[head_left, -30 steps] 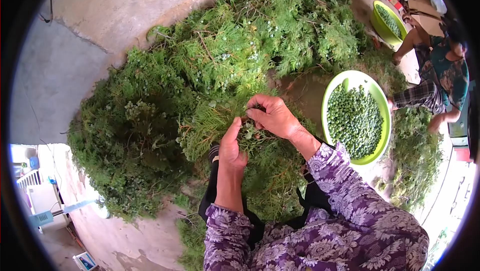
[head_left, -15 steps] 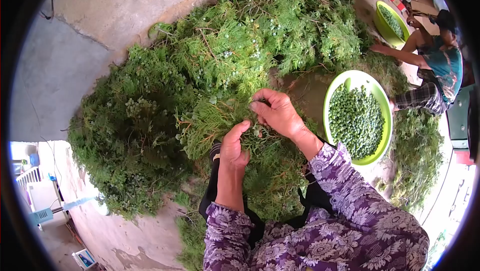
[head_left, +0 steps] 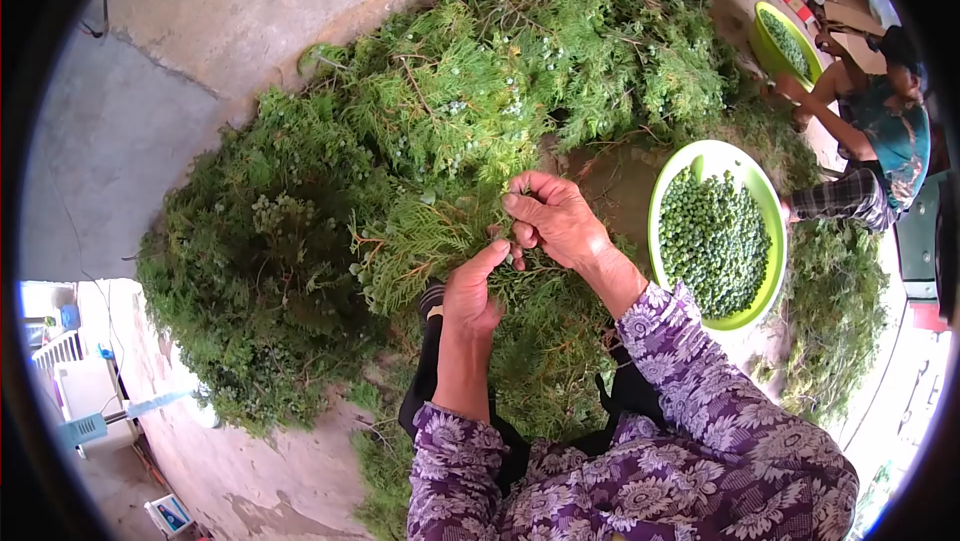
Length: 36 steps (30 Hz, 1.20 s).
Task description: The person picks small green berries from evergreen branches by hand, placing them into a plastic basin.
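Note:
My left hand (head_left: pixel 472 291) is closed round a green leafy sprig (head_left: pixel 415 246), whose fronds fan out to the left of my fingers. Just up and to the right, my right hand (head_left: pixel 560 221) has thumb and forefinger pinched at the sprig's near end; what lies between those fingertips is too small to make out. A large heap of cut branches (head_left: pixel 430 101) with small pale berries spreads beyond both hands. To the right of my right hand stands a light green basin (head_left: pixel 775 241) holding many round green berries (head_left: pixel 710 241).
A co-worker in a teal top (head_left: pixel 900 146) sits at the upper right beside a second green basin (head_left: pixel 768 46) with berries. More cut greenery (head_left: pixel 830 321) lies right of the nearer basin. A white railing and small items stand at the lower left.
My right hand's fingers have closed more and come nearer my left fingertips. The co-worker's hand has drawn back from the branches toward the far basin.

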Each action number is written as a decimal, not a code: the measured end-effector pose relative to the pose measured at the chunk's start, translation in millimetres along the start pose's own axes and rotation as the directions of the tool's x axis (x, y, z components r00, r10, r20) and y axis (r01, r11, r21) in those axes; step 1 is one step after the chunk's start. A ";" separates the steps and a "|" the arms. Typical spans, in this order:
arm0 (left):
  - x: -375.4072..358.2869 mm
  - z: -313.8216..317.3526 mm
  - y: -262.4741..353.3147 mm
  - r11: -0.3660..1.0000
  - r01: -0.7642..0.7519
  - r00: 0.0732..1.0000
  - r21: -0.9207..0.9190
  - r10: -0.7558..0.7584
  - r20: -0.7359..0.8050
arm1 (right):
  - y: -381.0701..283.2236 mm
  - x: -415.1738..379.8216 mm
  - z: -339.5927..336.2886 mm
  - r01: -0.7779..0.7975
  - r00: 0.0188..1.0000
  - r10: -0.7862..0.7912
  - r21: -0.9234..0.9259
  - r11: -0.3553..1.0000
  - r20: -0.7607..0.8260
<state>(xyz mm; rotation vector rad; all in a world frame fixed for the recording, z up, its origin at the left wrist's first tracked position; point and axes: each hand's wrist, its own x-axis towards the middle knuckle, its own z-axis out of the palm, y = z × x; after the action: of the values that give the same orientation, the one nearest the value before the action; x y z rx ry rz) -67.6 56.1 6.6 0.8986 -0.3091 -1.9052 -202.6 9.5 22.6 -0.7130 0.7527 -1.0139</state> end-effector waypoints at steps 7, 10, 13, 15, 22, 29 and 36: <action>5.3 -3.4 -2.3 1.000 -0.022 0.994 -0.017 0.024 0.105 | 1.0 -0.7 0.6 -0.075 0.997 0.073 0.078 0.994 0.038; 5.0 -1.1 -2.1 0.998 -0.050 0.992 0.033 0.046 0.119 | 4.6 0.7 0.3 -0.093 0.995 0.091 0.096 0.991 0.029; 2.0 -0.2 -1.6 0.997 -0.036 0.999 0.066 0.034 0.041 | 1.1 -2.1 -0.5 -0.161 0.986 0.150 0.222 0.962 0.067; 0.7 -1.8 -2.0 0.997 -0.013 1.000 0.071 0.014 -0.009 | 3.0 1.2 -6.6 -0.184 0.983 0.174 0.321 0.929 0.061; 2.1 -6.4 -1.7 0.999 -0.017 0.997 -0.047 0.021 0.075 | -22.2 9.0 -37.5 -0.033 0.999 0.015 0.589 0.807 0.036; 3.1 -5.0 -2.0 0.988 0.003 0.998 -0.155 0.007 0.060 | -32.3 12.3 -80.5 0.006 0.693 -0.684 -0.947 0.322 -0.228; 5.5 -5.4 -1.3 0.990 0.014 0.999 -0.142 -0.008 0.043 | -45.5 7.8 -68.7 -0.100 0.823 -0.382 -0.769 0.632 -0.421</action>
<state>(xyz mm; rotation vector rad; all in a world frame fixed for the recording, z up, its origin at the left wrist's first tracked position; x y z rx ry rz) -66.1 52.9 -0.5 0.7671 -0.1904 -1.9316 -277.6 -25.6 19.9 -1.2595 1.7402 -1.0464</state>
